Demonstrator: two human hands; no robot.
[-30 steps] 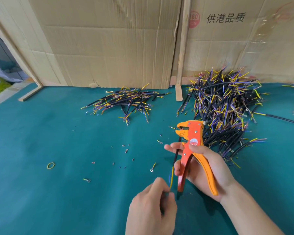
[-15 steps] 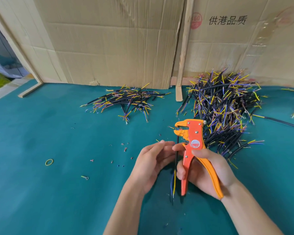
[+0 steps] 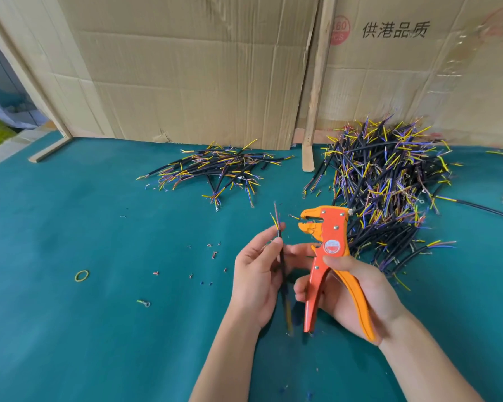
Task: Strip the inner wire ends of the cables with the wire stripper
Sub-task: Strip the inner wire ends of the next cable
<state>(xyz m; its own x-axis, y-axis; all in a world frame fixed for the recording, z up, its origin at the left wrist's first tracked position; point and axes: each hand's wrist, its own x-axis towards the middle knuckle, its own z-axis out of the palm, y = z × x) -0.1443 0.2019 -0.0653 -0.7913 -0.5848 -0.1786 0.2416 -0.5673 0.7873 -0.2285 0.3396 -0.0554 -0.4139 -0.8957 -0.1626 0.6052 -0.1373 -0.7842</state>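
Teal cloth covers the table [image 3: 70, 329], with cardboard sheets [image 3: 192, 68] standing beyond both hands. A big heap of cables [image 3: 389, 181] lies just past the right hand [image 3: 357, 294], a smaller heap [image 3: 218, 169] well beyond the left hand [image 3: 256, 277]. That right hand grips the orange wire stripper [image 3: 325, 250] by its handles, head up. Just beside it, the left hand pinches one black cable [image 3: 279, 250] upright, coloured inner wires [image 3: 274, 217] above the fingertips. A yellow rubber band [image 3: 82, 275] lies far left.
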